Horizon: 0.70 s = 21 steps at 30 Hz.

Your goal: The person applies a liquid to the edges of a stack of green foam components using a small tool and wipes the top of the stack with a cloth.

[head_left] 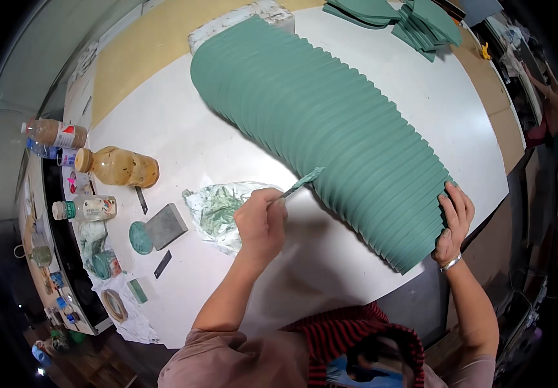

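Note:
A long row of overlapping green flat pieces (318, 116) slants across the white table from far left to near right, its layered edges fanned like steps. My left hand (261, 220) is closed on a slim tool (301, 183) whose flat end is coated in green; whether it is a brush or a spatula cannot be told. That coated end meets the row's left edge. At the near right end, my right hand (455, 216) grips the row, fingers over its edge and thumb on the side. Crumpled plastic sheeting (211, 210) smeared with green lies beside my left hand.
A grey block (166, 226), a round green piece (140, 238) and a dark blade (162, 264) lie at the left. Bottles, including a large amber-coloured one (124, 166), line the left edge. More green pieces (424, 29) are piled far right. A white-wrapped block (243, 22) abuts the row's far end.

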### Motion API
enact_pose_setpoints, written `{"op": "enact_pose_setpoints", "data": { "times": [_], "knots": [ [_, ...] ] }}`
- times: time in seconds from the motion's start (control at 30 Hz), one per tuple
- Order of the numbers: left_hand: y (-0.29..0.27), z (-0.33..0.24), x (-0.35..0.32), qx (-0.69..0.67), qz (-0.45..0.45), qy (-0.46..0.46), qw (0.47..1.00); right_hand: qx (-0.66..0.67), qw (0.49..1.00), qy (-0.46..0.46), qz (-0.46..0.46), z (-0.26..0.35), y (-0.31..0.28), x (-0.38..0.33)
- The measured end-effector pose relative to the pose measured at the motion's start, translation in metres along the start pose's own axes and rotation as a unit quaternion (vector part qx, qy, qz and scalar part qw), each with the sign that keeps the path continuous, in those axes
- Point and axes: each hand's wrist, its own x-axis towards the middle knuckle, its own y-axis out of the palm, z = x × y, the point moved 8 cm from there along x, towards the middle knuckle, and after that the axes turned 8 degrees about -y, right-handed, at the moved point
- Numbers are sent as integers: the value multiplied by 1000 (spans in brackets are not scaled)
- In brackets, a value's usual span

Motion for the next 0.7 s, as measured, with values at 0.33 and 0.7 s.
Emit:
{"op": "enact_pose_setpoints", "data": {
  "times": [0.33,0.7],
  "knots": [
    [-45,31,20,-39,-90,-154,983,10,1000,-4,9,-2,6,-1],
    [-141,27,-34,37,-279,-123,952,27,999,-31,24,2,11,-3]
  ]
}}
